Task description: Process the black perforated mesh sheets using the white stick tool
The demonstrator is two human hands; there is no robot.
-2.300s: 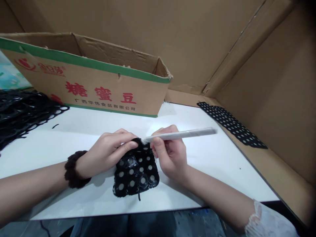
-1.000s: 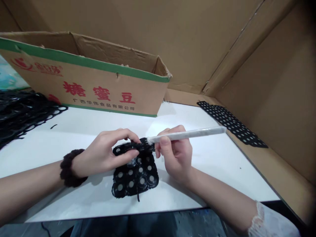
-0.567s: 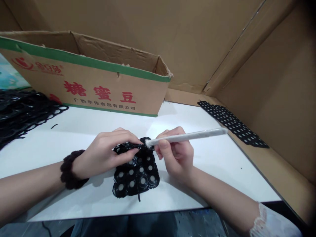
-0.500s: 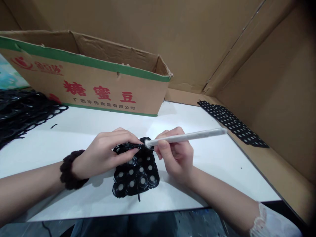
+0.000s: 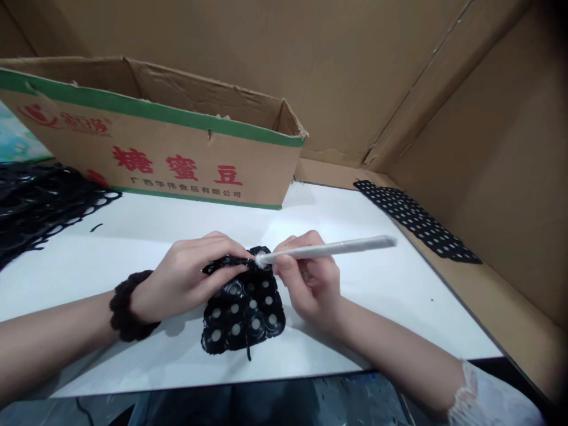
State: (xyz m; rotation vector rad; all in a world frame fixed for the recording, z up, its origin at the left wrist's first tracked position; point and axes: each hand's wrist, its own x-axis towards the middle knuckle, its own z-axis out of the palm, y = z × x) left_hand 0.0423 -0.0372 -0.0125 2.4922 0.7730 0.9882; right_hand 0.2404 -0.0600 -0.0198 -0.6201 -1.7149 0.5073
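Observation:
A small black sheet with rows of pale round dots point(image 5: 243, 319) lies on the white table, its far part folded up. My left hand point(image 5: 195, 266) pinches the raised fold between thumb and fingers. In my right hand point(image 5: 313, 278) is a slim stick wrapped in whitish plastic point(image 5: 355, 245), gripped like a pen. Its tip touches or nearly touches the fold beside my left fingertips; I cannot tell which. A thin black strip point(image 5: 248, 352) sticks out from the sheet's near edge.
An open cardboard box point(image 5: 186, 148) with a green rim stands behind my hands. Black perforated sheets point(image 5: 39, 201) are piled at the left. A longer dotted black sheet point(image 5: 417, 222) lies at the right along the cardboard wall point(image 5: 497, 177). A black scrap point(image 5: 96, 227) rests on the table point(image 5: 146, 219).
My right hand and the wrapped stick have shifted slightly left, the stick's tip moving closer to my left fingertips. My left hand keeps its pinch on the sheet.

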